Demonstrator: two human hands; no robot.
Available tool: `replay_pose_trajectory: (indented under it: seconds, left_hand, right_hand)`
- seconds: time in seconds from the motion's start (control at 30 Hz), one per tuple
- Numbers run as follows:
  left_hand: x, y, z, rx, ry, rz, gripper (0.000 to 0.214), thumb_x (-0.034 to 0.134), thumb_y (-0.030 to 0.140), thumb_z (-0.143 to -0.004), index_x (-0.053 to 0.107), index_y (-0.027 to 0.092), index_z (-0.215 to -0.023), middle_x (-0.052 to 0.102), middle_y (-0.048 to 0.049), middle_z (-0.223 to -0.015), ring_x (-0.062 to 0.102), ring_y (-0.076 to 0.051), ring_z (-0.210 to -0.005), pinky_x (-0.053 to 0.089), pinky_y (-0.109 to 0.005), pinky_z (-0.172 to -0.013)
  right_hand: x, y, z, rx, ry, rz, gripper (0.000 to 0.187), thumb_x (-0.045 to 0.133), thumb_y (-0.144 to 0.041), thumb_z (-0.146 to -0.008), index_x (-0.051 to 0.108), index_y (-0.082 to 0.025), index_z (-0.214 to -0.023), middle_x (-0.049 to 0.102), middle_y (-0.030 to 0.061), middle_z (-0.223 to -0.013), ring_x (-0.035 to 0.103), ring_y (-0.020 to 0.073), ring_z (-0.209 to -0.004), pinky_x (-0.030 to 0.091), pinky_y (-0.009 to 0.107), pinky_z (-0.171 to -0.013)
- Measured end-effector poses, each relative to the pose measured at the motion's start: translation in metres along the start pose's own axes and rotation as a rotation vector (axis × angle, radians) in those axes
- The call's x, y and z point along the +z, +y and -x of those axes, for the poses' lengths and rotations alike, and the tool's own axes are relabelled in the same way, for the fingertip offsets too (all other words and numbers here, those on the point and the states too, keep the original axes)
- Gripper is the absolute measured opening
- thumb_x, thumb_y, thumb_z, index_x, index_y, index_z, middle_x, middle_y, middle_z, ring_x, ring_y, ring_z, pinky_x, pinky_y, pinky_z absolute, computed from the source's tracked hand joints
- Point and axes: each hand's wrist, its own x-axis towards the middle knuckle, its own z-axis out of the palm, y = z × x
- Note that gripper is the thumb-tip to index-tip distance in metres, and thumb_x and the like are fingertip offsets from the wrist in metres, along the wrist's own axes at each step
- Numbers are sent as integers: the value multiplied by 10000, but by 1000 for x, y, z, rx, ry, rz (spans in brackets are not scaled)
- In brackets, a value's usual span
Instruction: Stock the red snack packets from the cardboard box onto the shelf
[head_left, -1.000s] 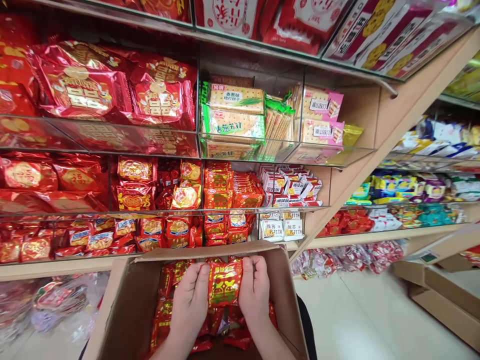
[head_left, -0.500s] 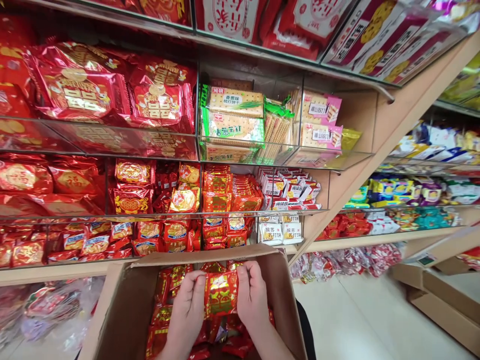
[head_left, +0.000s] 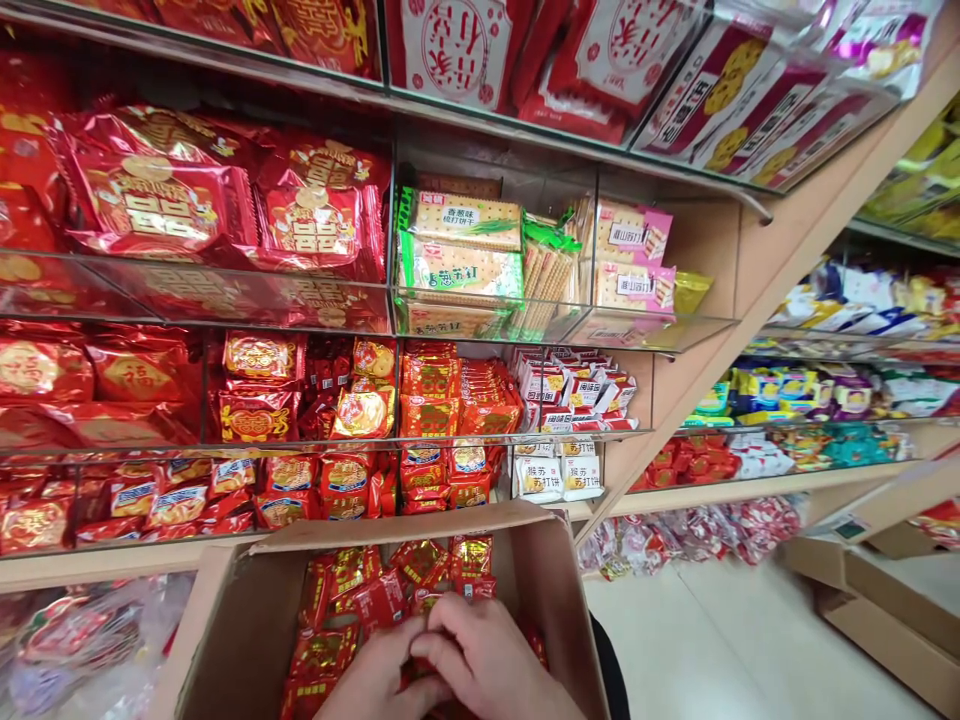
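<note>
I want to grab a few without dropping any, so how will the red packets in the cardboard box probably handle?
The red packets may be slippery, since their wrappers shine. Those wrappers look thin and creased, so they would probably crinkle when pinched. Their flattish, squarish shapes, lying loose in the cardboard box, suggest sliding rather than rolling.

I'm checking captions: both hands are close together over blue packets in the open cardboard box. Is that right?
The packets are red and gold, not blue, as the head view shows. The left hand and right hand are indeed close together over them in the open cardboard box.
</note>
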Motion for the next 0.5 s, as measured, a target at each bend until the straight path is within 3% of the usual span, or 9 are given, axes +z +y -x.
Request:
replay_pose_trajectory:
  seconds: [0.07,0.13,0.2,0.27,0.4,0.5]
  left_hand:
    - [3,-3,-2,-27,117,127,78,598,238,-693,650,215,-746,700,4,-757,630,-199,-764,491,-270,-715]
    - [4,-8,-4,-63,281,324,165,615,310,-688,634,214,-820,704,6,-778,628,-202,-796,492,-285,-741]
    - [5,-13,-7,-106,404,534,261,646,357,-656,617,214,-874,712,9,-795,635,-202,-793,499,-300,-747]
    - [6,-15,-8,-148,471,681,304,680,374,-615,612,213,-863,719,12,-763,645,-203,-749,510,-310,-719]
    - [4,-18,-9,-135,504,703,336,695,393,-593,607,215,-864,722,-11,-804,644,-196,-745,516,-275,-657]
    - [-3,-36,-8,-95,456,498,323,616,428,-663,591,237,-924,711,-27,-875,641,-198,-782,509,-278,-664]
  right_hand:
    - [4,6,4,120,168,-194,125,498,-294,-793,533,-218,-885,577,10,-764,545,144,-698,402,232,-632]
    - [10,13,8,221,262,-462,353,572,-284,-737,466,-225,-1069,579,43,-916,559,166,-819,434,269,-706]
    - [19,19,12,259,197,-719,429,615,-292,-697,465,-223,-1093,590,58,-968,573,186,-849,453,301,-712]
    - [27,20,15,270,136,-852,312,614,-325,-694,544,-205,-973,624,43,-876,592,189,-766,466,306,-654]
    - [22,13,8,275,132,-697,212,557,-335,-738,573,-184,-885,627,22,-796,576,170,-704,452,279,-625]
    - [-13,5,-16,216,160,-450,175,505,-303,-772,544,-180,-890,609,14,-787,561,155,-711,435,252,-627]
